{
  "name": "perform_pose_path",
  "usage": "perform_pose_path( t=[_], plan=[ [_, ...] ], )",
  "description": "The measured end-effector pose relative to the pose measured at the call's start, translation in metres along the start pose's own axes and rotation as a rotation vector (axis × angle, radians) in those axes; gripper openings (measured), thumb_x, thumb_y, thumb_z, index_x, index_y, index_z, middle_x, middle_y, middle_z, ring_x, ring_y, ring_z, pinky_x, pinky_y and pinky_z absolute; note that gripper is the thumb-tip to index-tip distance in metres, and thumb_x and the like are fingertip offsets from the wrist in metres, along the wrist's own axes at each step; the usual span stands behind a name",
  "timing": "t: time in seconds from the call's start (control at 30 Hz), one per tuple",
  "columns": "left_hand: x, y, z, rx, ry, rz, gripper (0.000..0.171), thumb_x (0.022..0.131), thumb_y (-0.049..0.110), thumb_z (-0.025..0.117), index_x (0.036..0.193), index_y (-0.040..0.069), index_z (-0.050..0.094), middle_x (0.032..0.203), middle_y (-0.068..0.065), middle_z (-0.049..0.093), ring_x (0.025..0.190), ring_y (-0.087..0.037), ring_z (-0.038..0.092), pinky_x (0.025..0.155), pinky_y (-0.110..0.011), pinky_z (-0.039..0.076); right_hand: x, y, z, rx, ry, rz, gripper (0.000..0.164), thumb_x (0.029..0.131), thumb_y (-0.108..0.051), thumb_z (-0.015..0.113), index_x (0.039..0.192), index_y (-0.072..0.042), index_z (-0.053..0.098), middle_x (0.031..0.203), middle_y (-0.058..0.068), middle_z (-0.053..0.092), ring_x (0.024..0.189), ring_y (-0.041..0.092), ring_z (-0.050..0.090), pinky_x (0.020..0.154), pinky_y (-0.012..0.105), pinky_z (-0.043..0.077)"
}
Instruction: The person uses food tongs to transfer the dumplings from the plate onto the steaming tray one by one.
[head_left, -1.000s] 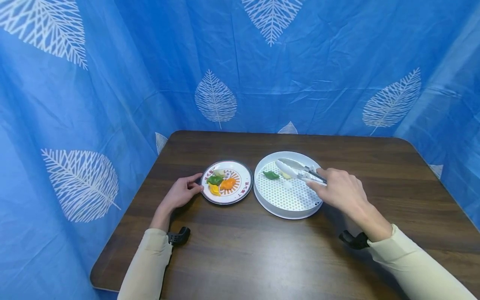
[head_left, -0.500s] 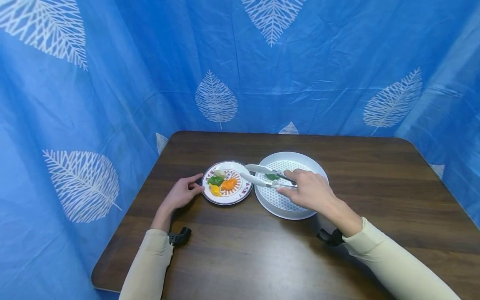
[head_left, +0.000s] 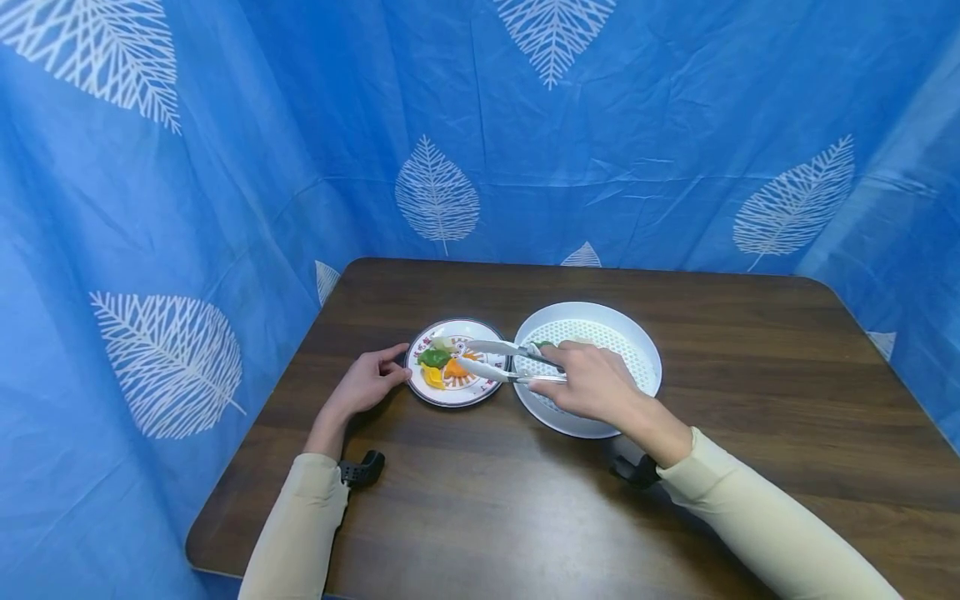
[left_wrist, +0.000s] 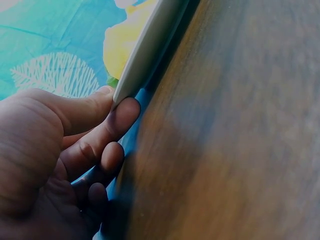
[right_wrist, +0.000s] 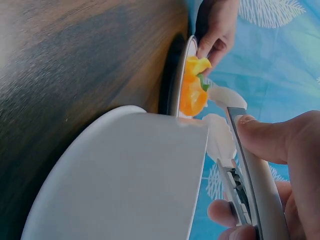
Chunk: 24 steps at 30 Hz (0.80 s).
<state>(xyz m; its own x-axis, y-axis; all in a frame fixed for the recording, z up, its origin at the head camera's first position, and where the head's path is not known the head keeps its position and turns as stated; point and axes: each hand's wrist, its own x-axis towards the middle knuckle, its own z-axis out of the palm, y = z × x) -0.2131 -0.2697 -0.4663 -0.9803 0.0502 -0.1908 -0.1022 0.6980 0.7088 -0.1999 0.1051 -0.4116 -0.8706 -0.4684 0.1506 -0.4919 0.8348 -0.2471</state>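
Gripping a pair of silver metal tongs with rounded whitish tips in the right hand, curling the thumb and fingers round the handles. Pointing the tongs' long axis toward nine o'clock, holding the two tips apart; seeing no piece clearly between them, yet being unable to rule one out from these angles. Hovering with the tips over the three-o'clock half of a small round white plate with a dark-lined rim, close above a lumpy orange pepper-like piece near its centre; not telling whether touching. Seeing a yellow piece at the plate's eight, a leafy green piece at nine, a pale green piece at eleven.

Pinching the rim at nine o'clock between thumb and finger of the left hand, the nearer hand to the plate. Passing the right hand over a round white perforated-base pan, just beside the plate's three o'clock. Probably depending most on that short drop from tips to plate.
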Motion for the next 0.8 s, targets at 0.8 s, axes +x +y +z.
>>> perform_pose_path(
  t=[0.8],
  plan=[
    [0.0,0.0,-0.001,0.011,0.005,-0.038,0.06,0.101,0.032,0.067,0.156,0.02,0.046,0.097,-0.007,0.069,0.086,-0.024,0.056,0.083,-0.037,0.043,0.01,-0.014,0.002,-0.082,-0.036,-0.052,0.047,0.086,-0.052,0.078,0.119,-0.02,0.074,0.082,-0.005,0.065,0.065,0.017,0.05,0.049,0.031,0.037]
  ],
)
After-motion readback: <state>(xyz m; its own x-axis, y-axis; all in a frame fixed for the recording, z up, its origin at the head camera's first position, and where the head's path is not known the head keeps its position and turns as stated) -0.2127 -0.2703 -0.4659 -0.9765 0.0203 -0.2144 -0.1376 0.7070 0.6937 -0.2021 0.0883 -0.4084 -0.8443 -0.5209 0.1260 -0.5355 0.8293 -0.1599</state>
